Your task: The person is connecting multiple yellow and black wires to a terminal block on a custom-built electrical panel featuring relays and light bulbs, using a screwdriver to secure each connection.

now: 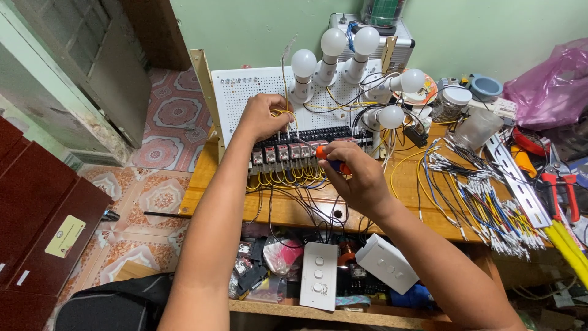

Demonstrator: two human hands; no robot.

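My left hand (262, 116) pinches a yellow wire (285, 92) that rises over a row of relays (288, 152) on a white perforated panel (257, 86). My right hand (355, 175) grips an orange-handled screwdriver (331, 162), its tip pointing at the relay row's right part. Yellow and black wires (288, 179) loop out below the relays. Several white bulbs (334, 43) stand in holders on the panel above.
A wooden table (202, 178) carries the panel. Loose cut wires (484, 202) and a metal rail (517, 178) lie at right, with red-handled pliers (560, 184) and a pink bag (551, 86). White switch plates (320, 276) rest on a lower shelf. Tiled floor lies left.
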